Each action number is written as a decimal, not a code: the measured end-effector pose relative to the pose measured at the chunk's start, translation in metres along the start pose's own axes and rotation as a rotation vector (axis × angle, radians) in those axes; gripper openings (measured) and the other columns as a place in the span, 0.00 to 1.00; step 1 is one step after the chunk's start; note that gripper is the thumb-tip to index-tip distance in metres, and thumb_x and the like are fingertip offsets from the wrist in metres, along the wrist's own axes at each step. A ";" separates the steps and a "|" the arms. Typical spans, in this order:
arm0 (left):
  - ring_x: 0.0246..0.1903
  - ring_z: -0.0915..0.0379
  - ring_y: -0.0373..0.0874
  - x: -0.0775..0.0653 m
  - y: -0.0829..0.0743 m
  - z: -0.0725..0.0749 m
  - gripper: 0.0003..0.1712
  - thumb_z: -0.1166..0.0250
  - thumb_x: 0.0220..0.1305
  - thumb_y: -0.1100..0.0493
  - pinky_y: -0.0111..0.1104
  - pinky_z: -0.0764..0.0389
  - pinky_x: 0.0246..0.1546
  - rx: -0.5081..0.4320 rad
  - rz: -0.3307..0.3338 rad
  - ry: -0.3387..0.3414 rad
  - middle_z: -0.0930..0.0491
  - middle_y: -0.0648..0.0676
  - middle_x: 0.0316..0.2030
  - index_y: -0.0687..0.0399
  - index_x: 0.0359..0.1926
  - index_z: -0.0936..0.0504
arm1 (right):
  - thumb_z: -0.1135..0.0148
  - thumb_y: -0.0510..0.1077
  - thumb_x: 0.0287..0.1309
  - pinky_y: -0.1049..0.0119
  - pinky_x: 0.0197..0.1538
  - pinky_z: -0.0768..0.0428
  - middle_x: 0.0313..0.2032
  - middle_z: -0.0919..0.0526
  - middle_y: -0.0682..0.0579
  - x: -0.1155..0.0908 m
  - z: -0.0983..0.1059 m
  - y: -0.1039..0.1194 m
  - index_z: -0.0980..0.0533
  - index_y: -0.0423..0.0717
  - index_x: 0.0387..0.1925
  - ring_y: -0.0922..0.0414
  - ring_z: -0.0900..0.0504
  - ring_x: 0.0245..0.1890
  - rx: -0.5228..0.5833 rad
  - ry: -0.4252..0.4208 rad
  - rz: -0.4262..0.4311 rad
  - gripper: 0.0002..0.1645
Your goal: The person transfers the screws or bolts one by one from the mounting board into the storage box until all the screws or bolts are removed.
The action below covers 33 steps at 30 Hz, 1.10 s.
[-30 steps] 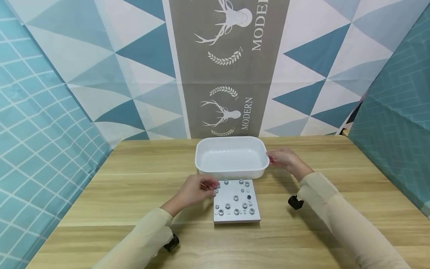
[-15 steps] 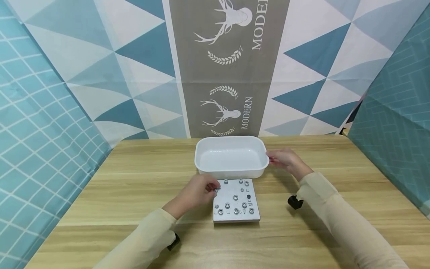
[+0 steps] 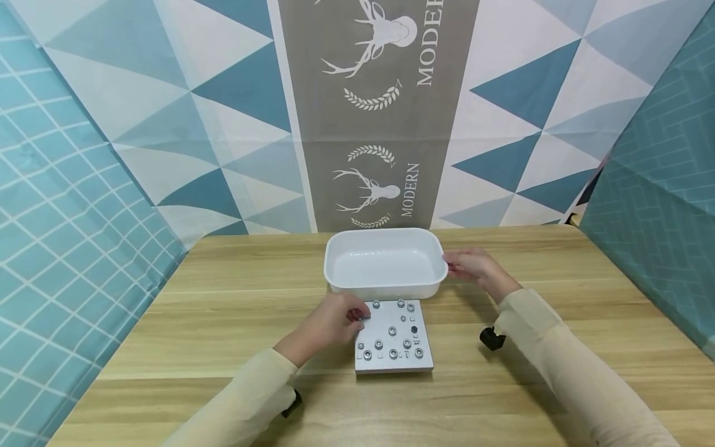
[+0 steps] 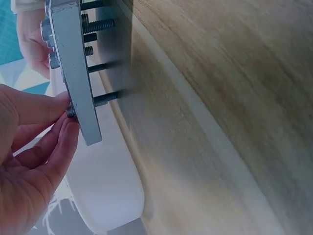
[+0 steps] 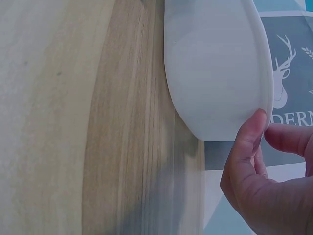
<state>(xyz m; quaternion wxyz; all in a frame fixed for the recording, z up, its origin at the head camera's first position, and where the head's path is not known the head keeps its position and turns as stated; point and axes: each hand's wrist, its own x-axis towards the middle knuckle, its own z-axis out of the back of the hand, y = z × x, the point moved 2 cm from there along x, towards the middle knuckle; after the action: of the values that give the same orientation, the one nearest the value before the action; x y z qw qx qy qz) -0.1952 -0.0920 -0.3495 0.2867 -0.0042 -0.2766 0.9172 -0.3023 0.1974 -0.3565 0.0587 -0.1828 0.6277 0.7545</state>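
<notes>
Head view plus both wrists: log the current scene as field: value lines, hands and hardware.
surface: wooden table
plate: silver, fitted with bolts; shafts stick out below
tray: white, just beyond plate; contact unclear
left hand: pinches a bolt head near plate's far left corner
right hand: grips tray's right end at the rim

Bolts (image 3: pixel 393 331) in plate (image 3: pixel 393 343) before tray (image 3: pixel 385 291)

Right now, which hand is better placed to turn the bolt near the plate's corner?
Left, I'd judge: the left hand pinches that bolt on the plate, while the right hand holds the tray, away from the plate.
</notes>
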 end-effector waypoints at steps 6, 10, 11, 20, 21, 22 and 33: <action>0.33 0.20 0.42 0.002 -0.001 0.002 0.10 0.34 0.51 0.75 0.27 0.18 0.36 0.059 -0.077 0.010 0.15 0.55 0.32 0.62 0.34 0.15 | 0.47 0.40 0.66 0.73 0.43 0.17 0.25 0.20 0.61 -0.003 -0.001 0.002 0.38 0.24 0.63 0.67 0.20 0.27 -0.011 -0.006 0.004 0.30; 0.31 0.20 0.43 0.004 -0.002 0.004 0.09 0.35 0.50 0.76 0.27 0.18 0.35 0.054 -0.107 0.007 0.15 0.56 0.31 0.63 0.32 0.15 | 0.46 0.40 0.66 0.73 0.44 0.17 0.25 0.20 0.61 -0.004 -0.001 0.003 0.39 0.24 0.64 0.68 0.20 0.28 -0.021 -0.006 0.005 0.31; 0.31 0.20 0.43 0.004 -0.001 0.004 0.09 0.35 0.50 0.76 0.26 0.18 0.35 0.055 -0.108 0.008 0.15 0.56 0.30 0.63 0.32 0.15 | 0.46 0.41 0.66 0.73 0.44 0.17 0.26 0.20 0.61 -0.004 0.000 0.003 0.38 0.25 0.63 0.67 0.20 0.28 -0.022 -0.009 0.006 0.31; 0.31 0.24 0.41 0.004 0.000 0.004 0.06 0.35 0.53 0.74 0.27 0.20 0.34 0.091 -0.087 0.054 0.17 0.56 0.31 0.62 0.31 0.18 | 0.39 0.44 0.62 0.72 0.43 0.17 0.28 0.19 0.58 -0.005 0.003 0.002 0.33 0.25 0.60 0.66 0.20 0.29 0.000 0.021 0.034 0.32; 0.31 0.24 0.41 0.003 0.000 0.004 0.06 0.35 0.53 0.74 0.26 0.20 0.33 0.090 -0.092 0.053 0.17 0.56 0.31 0.62 0.32 0.18 | 0.41 0.43 0.63 0.73 0.42 0.17 0.27 0.19 0.59 -0.005 0.002 0.002 0.34 0.25 0.61 0.66 0.20 0.28 0.000 0.017 0.028 0.32; 0.31 0.24 0.41 0.003 0.000 0.004 0.06 0.35 0.54 0.74 0.26 0.20 0.33 0.090 -0.097 0.053 0.18 0.56 0.31 0.62 0.32 0.18 | 0.43 0.43 0.64 0.73 0.44 0.17 0.27 0.20 0.60 -0.004 0.001 0.002 0.38 0.25 0.63 0.67 0.20 0.28 -0.020 -0.001 0.014 0.33; 0.30 0.25 0.40 0.002 0.000 0.002 0.03 0.36 0.54 0.72 0.22 0.22 0.31 0.091 -0.124 0.041 0.20 0.56 0.29 0.63 0.30 0.19 | 0.46 0.42 0.66 0.73 0.44 0.18 0.27 0.21 0.60 -0.004 -0.002 0.001 0.38 0.26 0.64 0.67 0.21 0.28 -0.038 -0.028 -0.008 0.31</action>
<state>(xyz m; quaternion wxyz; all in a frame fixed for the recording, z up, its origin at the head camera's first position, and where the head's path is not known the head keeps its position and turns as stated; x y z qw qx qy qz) -0.1975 -0.0917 -0.3471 0.3486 0.0073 -0.2284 0.9090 -0.2988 0.1958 -0.3541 0.0668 -0.1756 0.6115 0.7686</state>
